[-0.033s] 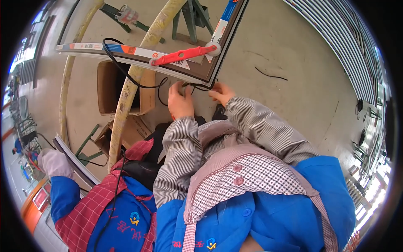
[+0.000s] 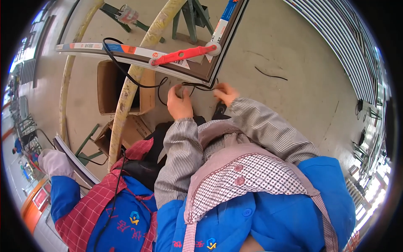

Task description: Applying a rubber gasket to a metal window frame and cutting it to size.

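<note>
Right hand point(image 2: 226, 93) shifted slightly rightward since the earlier view, left hand point(image 2: 180, 105) nearly unmoved, whether either is clamped on the black strip point(image 2: 201, 87) impossible to tell, strip just below the brown frame point(image 2: 204, 74) corner, floor point(image 2: 285, 98) extending rightward

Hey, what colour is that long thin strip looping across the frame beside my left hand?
The strip is black; it shows best in the head view.

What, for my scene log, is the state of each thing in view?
Left hand: curled, grip unclear
Right hand: blurred, grip unclear
Long black strip: looped
Short strip: lying loose
Brown frame: raised off the floor
Red tool: bridging frame's corner
Upper box: open
Co-worker's hand: gloved
</note>
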The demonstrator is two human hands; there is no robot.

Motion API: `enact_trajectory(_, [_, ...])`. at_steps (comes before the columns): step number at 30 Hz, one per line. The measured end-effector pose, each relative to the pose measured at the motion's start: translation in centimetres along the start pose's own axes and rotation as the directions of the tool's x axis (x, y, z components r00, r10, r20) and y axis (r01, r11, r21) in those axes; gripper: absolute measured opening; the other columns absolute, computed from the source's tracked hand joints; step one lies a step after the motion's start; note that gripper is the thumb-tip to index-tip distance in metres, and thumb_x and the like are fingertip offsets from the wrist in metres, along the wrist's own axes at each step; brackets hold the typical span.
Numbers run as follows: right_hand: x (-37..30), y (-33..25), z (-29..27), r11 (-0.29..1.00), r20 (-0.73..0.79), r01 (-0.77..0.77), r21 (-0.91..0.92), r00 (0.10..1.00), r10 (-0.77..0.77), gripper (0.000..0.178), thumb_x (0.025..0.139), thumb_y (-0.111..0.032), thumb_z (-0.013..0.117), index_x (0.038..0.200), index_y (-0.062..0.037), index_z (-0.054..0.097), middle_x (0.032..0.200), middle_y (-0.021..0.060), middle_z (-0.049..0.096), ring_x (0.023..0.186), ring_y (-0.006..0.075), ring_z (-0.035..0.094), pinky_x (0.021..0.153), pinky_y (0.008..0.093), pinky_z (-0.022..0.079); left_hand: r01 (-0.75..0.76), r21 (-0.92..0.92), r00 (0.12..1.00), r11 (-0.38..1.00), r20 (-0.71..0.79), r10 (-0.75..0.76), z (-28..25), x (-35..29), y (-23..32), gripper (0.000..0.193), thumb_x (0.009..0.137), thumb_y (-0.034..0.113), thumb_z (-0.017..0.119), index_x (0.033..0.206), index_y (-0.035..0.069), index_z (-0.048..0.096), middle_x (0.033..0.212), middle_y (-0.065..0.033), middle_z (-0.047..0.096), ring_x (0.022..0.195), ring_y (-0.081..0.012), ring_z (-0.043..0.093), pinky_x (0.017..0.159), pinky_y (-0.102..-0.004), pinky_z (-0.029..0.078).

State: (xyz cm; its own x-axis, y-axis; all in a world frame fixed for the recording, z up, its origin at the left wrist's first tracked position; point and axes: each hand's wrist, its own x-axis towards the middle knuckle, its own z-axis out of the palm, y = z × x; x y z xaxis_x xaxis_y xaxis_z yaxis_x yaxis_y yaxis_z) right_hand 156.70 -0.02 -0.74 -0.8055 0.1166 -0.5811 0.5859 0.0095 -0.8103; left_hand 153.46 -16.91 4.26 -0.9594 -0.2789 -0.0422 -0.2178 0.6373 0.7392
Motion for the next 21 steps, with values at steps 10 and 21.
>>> enact_trajectory(10, [-0.3, -15.7, -0.9, -0.367, 0.551, 0.437, -0.821, 0.441, -0.708, 0.059, 0.076, -0.007, 0.049, 0.130, -0.0210, 0.030, 0.118, 0.0079, 0.039, 0.112, 0.0229, 0.039, 0.095, 0.0375, 0.029, 0.695, -0.615, 0.620, -0.373, 0.775, -0.121, 3.8, 2.2, -8.0, 0.038, 0.082, 0.044, 0.051, 0.092, 0.007, 0.055, 0.083, -0.0018, 0.060, 0.044, -0.0063, 0.033, 0.044, -0.0227, 0.033])
enact_trajectory(21, [-3.2, -18.0, 0.0, 0.126, 0.515, 0.576, -0.807, 0.793, -0.327, 0.050, 0.074, -0.009, 0.053, 0.121, -0.0229, 0.043, 0.077, 0.0114, 0.048, 0.071, 0.0282, 0.054, 0.063, 0.0363, 0.045, 0.547, -0.717, 0.579, -0.432, 0.697, -0.423, -2.3, 5.9, -17.8, 0.019, 0.086, 0.030, 0.051, 0.088, 0.011, 0.055, 0.071, 0.0067, 0.056, 0.043, -0.0036, 0.033, 0.039, -0.0187, 0.032])
